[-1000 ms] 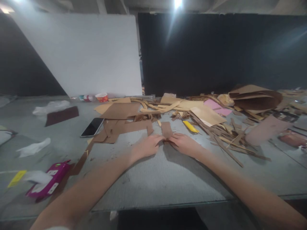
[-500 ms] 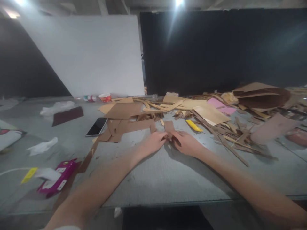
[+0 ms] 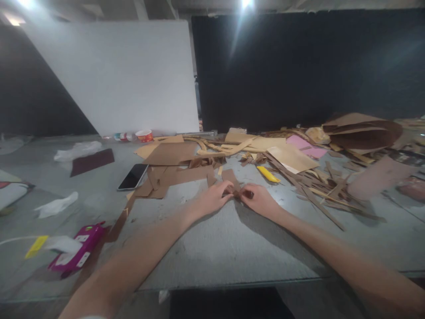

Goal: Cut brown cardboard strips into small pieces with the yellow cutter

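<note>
Between my hands is a small brown strip [image 3: 231, 177] of what looks like leather or card, its far end pointing away from me over the table. The thumb and fingers of my left hand [image 3: 217, 195] pinch its near end from the left. My right hand [image 3: 257, 199] closes on the same end from the right, fingertips together. The near edge looks folded or bunched, though the fingers partly hide it. Just left of the strip lies another small brown piece [image 3: 210, 179]. A yellow utility knife [image 3: 268, 174] rests on the table beyond my right hand.
Brown sheets [image 3: 172, 153] and a phone [image 3: 133, 177] lie to the left. A purple tissue pack [image 3: 78, 248] sits near my left forearm. Scrap strips [image 3: 318, 195] are heaped on the right. Along the back stand a paper cup [image 3: 144, 135] and a rolled brown sheet [image 3: 361, 133].
My hands have drawn slightly apart at the fingertips, and the brown strip has tilted, its far end now leaning left. The view has shifted a little.
</note>
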`<state>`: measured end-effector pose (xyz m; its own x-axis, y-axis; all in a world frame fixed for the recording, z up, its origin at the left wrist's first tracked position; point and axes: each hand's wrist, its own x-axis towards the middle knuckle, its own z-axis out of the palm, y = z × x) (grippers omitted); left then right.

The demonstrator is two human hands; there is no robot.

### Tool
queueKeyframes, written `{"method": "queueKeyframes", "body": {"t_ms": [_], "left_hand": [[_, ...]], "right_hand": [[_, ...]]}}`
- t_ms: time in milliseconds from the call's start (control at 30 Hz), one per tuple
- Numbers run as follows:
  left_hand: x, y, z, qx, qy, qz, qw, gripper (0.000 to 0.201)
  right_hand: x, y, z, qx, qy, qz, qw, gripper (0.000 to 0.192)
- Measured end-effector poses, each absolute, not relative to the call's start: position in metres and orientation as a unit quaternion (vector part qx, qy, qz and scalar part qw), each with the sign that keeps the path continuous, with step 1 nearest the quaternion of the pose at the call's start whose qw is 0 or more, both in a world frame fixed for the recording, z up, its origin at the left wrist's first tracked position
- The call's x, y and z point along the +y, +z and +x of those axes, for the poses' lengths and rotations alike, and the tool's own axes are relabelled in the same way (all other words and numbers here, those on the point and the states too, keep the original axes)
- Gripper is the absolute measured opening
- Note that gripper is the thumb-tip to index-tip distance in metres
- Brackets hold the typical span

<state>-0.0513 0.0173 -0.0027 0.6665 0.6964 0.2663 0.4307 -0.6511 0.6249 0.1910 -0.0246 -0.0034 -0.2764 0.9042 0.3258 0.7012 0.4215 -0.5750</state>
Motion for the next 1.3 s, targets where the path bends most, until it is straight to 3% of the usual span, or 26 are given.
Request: {"method": "queueKeyframes", "body": {"t_ms": [133, 567, 900, 1133, 1300], "left_hand": [[0.024, -0.004, -0.048, 0.279, 0.246, 0.904, 0.209, 0.012], [0.022, 0.000, -0.052, 0.303, 0.196, 0.913, 0.191, 0.029], [0.023, 0.001, -0.060, 0.218, 0.132, 0.962, 0.101, 0.063], [0.020, 0.003, -0.052, 0.241, 0.140, 0.955, 0.102, 0.041], [0.018, 0.009, -0.050, 0.242, 0.119, 0.958, 0.100, 0.044]], "right_hand": [[-0.029, 0.002, 0.190, -0.772, 0.194, -0.528, 0.297, 0.018], [-0.031, 0.012, 0.192, -0.759, 0.143, -0.603, 0.201, 0.028], [-0.025, 0.000, 0.196, -0.744, 0.106, -0.630, 0.196, 0.021], [-0.028, -0.001, 0.194, -0.761, 0.035, -0.630, 0.153, 0.022], [-0.038, 0.013, 0.194, -0.788, 0.009, -0.611, 0.077, 0.035]]}}
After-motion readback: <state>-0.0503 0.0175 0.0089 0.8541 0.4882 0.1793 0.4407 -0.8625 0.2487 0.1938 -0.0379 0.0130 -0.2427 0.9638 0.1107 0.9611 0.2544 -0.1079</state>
